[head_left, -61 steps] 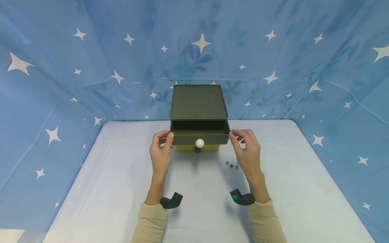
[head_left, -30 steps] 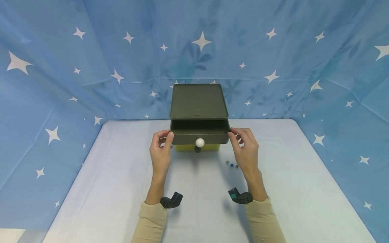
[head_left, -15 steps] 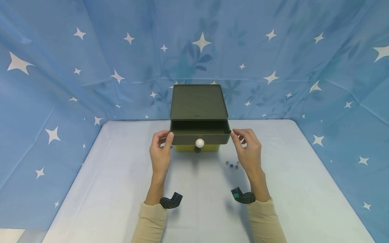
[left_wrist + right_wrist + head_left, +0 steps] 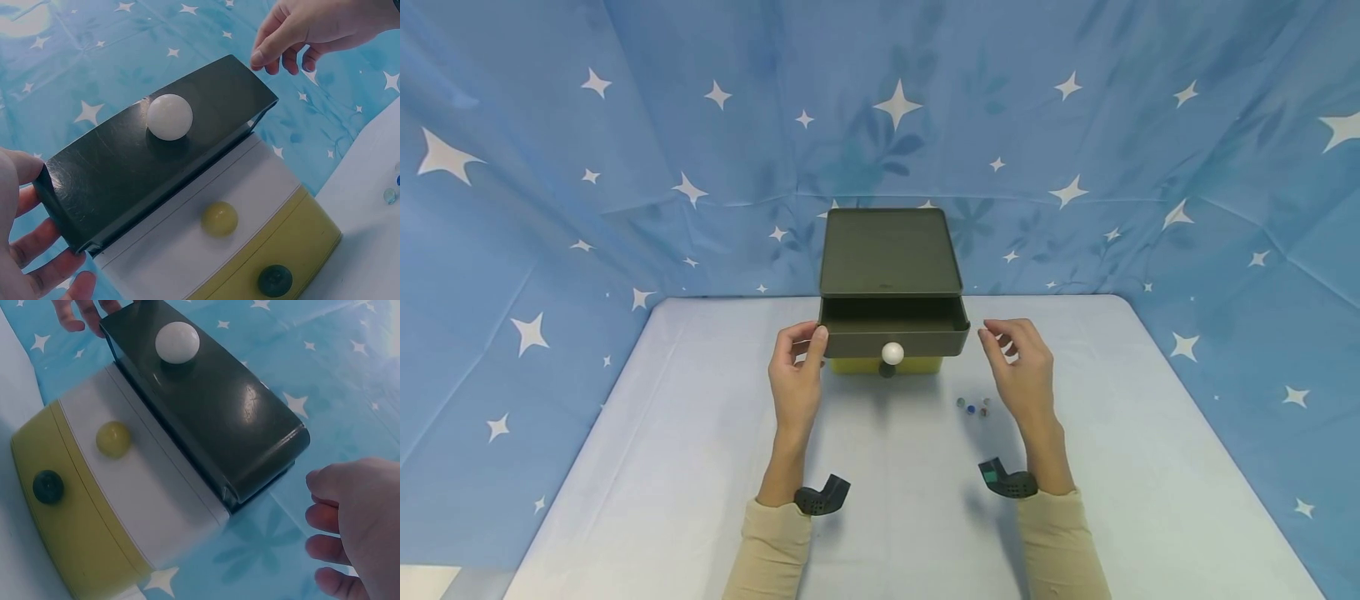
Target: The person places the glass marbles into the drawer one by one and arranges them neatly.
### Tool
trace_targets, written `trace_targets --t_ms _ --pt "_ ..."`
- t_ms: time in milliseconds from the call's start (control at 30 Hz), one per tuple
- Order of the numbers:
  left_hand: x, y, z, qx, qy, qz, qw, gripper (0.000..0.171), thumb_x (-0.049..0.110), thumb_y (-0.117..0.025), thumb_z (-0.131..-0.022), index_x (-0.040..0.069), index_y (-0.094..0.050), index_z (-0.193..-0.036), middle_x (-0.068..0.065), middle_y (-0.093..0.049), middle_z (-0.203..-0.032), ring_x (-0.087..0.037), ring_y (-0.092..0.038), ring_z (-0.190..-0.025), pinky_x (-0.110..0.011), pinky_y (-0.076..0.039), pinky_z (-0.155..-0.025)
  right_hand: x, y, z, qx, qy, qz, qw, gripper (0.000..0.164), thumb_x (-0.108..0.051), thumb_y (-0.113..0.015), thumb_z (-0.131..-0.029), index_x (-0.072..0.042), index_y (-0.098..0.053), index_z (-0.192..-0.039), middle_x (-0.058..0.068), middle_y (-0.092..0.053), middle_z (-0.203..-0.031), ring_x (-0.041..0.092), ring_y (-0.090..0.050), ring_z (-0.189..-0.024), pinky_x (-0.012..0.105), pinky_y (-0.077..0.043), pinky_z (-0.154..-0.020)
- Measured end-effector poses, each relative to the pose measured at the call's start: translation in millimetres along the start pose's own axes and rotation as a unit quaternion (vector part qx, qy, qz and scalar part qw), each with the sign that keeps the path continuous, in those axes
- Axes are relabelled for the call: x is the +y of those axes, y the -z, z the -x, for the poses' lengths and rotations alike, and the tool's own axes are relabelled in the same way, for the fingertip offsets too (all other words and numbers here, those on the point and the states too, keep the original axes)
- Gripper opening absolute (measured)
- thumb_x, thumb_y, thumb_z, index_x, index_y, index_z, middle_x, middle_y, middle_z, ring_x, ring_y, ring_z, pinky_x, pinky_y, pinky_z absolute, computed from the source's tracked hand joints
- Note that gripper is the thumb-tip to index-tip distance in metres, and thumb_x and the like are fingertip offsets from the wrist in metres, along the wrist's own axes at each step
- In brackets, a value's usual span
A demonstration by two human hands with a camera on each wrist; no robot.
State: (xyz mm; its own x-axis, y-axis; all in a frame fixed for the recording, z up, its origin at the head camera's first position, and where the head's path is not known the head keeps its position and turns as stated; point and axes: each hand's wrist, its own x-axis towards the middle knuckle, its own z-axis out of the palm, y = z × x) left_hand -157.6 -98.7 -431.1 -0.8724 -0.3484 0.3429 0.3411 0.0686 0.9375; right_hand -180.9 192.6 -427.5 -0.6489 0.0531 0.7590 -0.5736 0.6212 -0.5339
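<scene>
Our left hand (image 4: 795, 367) grips the glossy dark-green rectangular drawer (image 4: 857, 344) at left, our loosely curled right hand (image 4: 1024, 367) apart at right.

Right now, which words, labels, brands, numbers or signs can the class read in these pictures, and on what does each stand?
No text can be read.
Faint mark near the front edge of the cabinet top: too small to read.
Drawer fronts: no lettering seen.
Backdrop: star and leaf patterns, no words seen.
</scene>
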Motion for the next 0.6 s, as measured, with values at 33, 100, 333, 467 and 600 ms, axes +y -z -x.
trace_targets --t_ms 33,100,333,467,600 --pt "0.0 0.1 0.0 0.000 0.001 0.000 1.0000 0.031 0.028 -0.066 -0.098 0.005 -0.063 -0.118 0.004 -0.062 -0.109 -0.029 -0.059 -0.098 -0.019 -0.052 -0.072 0.6 0.1 0.3 -0.001 -0.003 0.001 1.000 0.016 -0.005 -0.073 -0.090 0.002 -0.072 -0.105 0.016 -0.068 -0.093 0.023 -0.060 -0.078 0.020 -0.045 -0.067" --pt "-0.2 0.3 0.0 0.000 0.001 0.000 1.0000 0.030 0.028 -0.066 -0.098 0.005 -0.063 -0.118 0.004 -0.062 -0.109 -0.030 -0.059 -0.099 -0.019 -0.052 -0.072 1.8 0.2 0.9 -0.005 -0.009 0.004 1.000 0.016 -0.006 -0.073 -0.091 0.001 -0.073 -0.105 0.015 -0.069 -0.094 0.023 -0.060 -0.079 0.020 -0.045 -0.067" --pt "-0.2 0.8 0.2 0.000 0.005 0.003 1.0000 0.030 0.026 -0.066 -0.098 0.005 -0.064 -0.118 0.003 -0.061 -0.109 -0.022 -0.060 -0.097 -0.020 -0.052 -0.072 4.8 1.1 2.9 -0.015 -0.017 0.015 1.000 0.018 -0.005 -0.073 -0.090 0.000 -0.072 -0.107 0.014 -0.069 -0.094 0.026 -0.062 -0.081 0.014 -0.043 -0.070" --pt "1.5 0.6 -0.1 0.000 0.013 0.003 0.9999 0.029 0.023 -0.066 -0.098 0.004 -0.064 -0.119 0.000 -0.061 -0.110 -0.020 -0.059 -0.096 -0.020 -0.052 -0.073 4.8 1.7 3.2 -0.038 -0.027 0.032 0.998 0.018 -0.007 -0.074 -0.089 0.000 -0.072 -0.106 0.015 -0.069 -0.095 0.028 -0.062 -0.083 0.014 -0.042 -0.072" --pt "2.4 0.2 -0.6 0.001 0.018 0.005 0.9998 0.029 0.020 -0.066 -0.098 0.002 -0.063 -0.121 -0.003 -0.061 -0.112 -0.022 -0.058 -0.097 -0.019 -0.051 -0.072 4.6 1.5 3.8 -0.076 -0.055 0.050 0.994 0.018 -0.010 -0.073 -0.091 -0.002 -0.072 -0.106 0.013 -0.069 -0.096 0.026 -0.061 -0.086 0.024 -0.045 -0.073"
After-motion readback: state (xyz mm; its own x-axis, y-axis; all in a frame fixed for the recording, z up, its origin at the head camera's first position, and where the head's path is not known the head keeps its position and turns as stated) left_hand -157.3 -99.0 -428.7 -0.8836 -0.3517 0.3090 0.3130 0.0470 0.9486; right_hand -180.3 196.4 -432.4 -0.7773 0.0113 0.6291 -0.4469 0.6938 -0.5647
